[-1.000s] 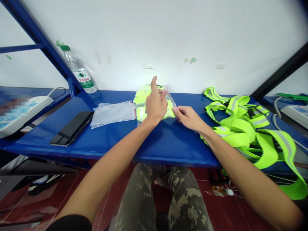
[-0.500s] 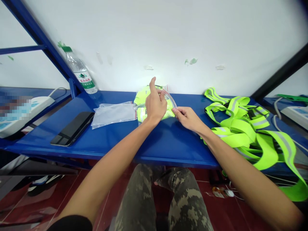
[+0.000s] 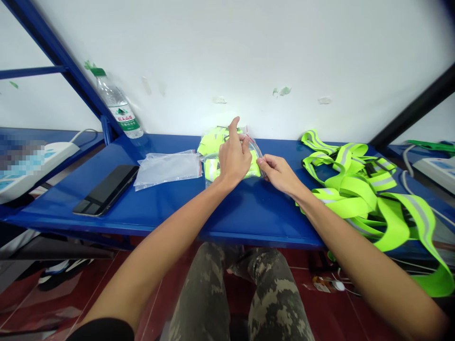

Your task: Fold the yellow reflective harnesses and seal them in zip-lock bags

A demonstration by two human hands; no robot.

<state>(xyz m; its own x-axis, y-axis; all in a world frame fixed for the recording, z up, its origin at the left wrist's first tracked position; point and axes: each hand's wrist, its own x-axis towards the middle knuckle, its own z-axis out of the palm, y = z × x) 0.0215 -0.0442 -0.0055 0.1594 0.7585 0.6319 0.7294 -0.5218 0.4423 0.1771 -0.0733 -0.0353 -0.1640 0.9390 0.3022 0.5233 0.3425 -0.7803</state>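
A clear zip bag [image 3: 253,145] with a red line along its mouth holds a folded neon-yellow reflective strap [image 3: 212,166]. My left hand [image 3: 234,158] lies over the bag's middle, one finger pointing up and the others curled at the bag's mouth; its grip is partly hidden. At the right end of that mouth, my right hand [image 3: 278,173] pinches the bag's edge between thumb and fingers. More neon-yellow strap shows behind my left hand, at the wall side. Flat zip bags [image 3: 168,169] lie just left of the filled one.
On the blue table [image 3: 249,218], loose neon straps [image 3: 362,189] are heaped at the right, some hanging over the front edge. A black phone [image 3: 106,190] lies at the left, with a water bottle [image 3: 121,106] behind it against the wall. Blue frame bars [image 3: 76,71] rise at the left.
My left hand has shifted slightly right along the bag's mouth. My right hand keeps its pinch at the right end, barely moved.
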